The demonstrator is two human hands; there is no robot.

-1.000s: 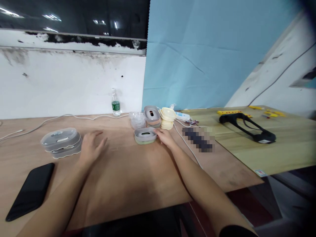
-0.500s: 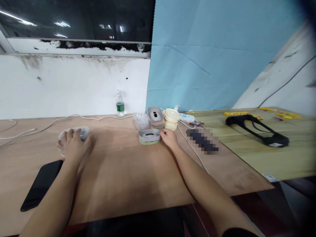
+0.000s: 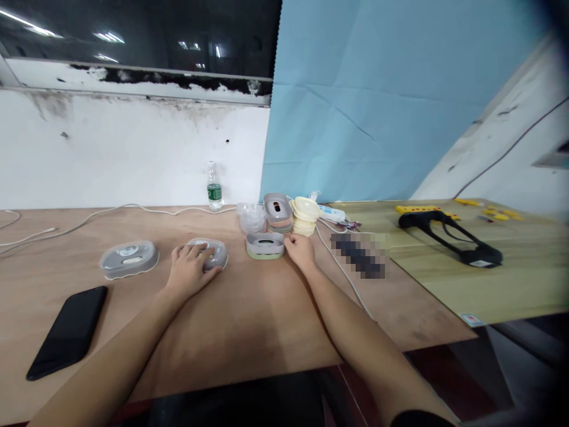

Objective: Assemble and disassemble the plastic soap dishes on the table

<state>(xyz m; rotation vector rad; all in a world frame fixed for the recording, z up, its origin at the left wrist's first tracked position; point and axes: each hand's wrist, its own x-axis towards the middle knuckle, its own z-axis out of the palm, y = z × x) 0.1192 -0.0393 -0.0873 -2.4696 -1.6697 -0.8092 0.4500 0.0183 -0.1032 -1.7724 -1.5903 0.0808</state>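
My left hand (image 3: 190, 270) reaches over a grey oval box with a clear plastic cover (image 3: 217, 256), its fingers across the top and its thumb along the near side. Another clear-covered grey box (image 3: 130, 260) sits on the table to the left, apart from the hand. Loosely curled, my right hand (image 3: 301, 250) rests beside the right end of a grey box (image 3: 265, 238) stacked on a pale green one (image 3: 265, 255). Nothing shows in its fingers; whether it touches the stack I cannot tell.
Behind stand clear plastic covers (image 3: 251, 218), a stack of coloured boxes (image 3: 278, 210) and pale yellow pieces (image 3: 306, 213). A water bottle (image 3: 214, 188) stands near the wall. A black phone (image 3: 67, 332) lies front left. White cables (image 3: 355, 290) cross the table. A black strap-like frame (image 3: 453, 237) lies right.
My left hand has moved right, away from the far-left box, which now shows uncovered by the hand. A second clear-covered box is visible under it. My right hand has stayed beside the stack.
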